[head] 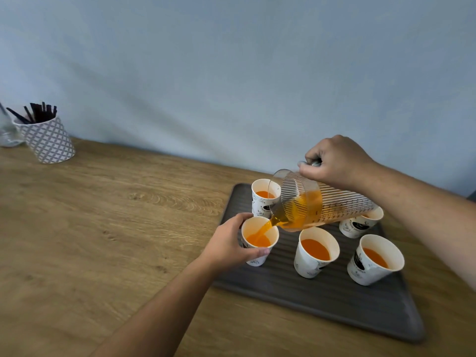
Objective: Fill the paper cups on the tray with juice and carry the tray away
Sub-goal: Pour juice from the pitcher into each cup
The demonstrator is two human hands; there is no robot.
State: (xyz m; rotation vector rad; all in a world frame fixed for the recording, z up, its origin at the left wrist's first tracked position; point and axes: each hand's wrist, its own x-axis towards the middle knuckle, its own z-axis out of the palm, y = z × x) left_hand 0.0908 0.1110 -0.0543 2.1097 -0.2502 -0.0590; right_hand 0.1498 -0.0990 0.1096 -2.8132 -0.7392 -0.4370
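While the right hand (334,161) is closed around the handle of a striped clear jug (322,202), tipped steeply with its spout down, orange juice (260,231) runs from it into the paper cup (258,243) that the left hand (229,243) grips, thumb in front and fingers curled round the far side. That cup stands at the left edge of the dark ribbed tray (334,300), directly under the spout. Just beyond the left hand, another cup (265,197) holds juice near the tray's far left corner. To the right of the left hand, below the jug, sit two more cups (315,251) (374,258), each about half full of orange liquid. A fifth cup (360,224) is partly hidden under the right forearm and jug, so its contents cannot be seen. All cups are white with dark print. The jug is about a third full.

Left of the left hand, the wooden table (103,215) lies broad and bare up to a patterned holder (47,140) of dark sticks, standing beside a glass vessel (7,130) at the far left near the wall. The tray's near edge sits close to the table's front.
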